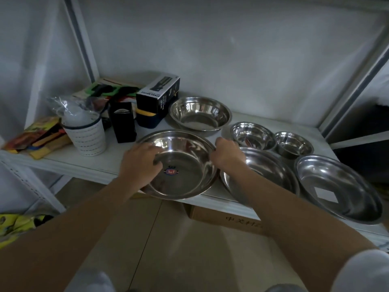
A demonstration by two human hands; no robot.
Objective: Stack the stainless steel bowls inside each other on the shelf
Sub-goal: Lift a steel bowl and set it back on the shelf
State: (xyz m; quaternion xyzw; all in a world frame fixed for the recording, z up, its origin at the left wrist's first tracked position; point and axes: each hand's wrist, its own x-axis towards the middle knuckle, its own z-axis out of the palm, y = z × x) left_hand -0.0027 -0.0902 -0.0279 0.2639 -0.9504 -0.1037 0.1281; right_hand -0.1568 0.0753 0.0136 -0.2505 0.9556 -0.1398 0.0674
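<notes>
Several stainless steel bowls stand apart on a white shelf [88, 165]. The widest, a shallow bowl with a red and blue sticker [185, 165], sits at the shelf's front edge. My left hand [141, 163] grips its left rim and my right hand [226, 154] grips its right rim. Behind it stands a deep bowl [200, 114]. To the right lie a medium bowl [271, 173], partly under my right forearm, a small bowl [252, 135], the smallest bowl [293, 145] and a wide bowl with a white label [339, 188].
On the shelf's left stand a white perforated cup [88, 135] with a plastic bag, a black holder [123, 123], a black spray bottle box [157, 95] and coloured packets [35, 135]. A cardboard box [227, 218] sits on the floor below. Shelf uprights frame both sides.
</notes>
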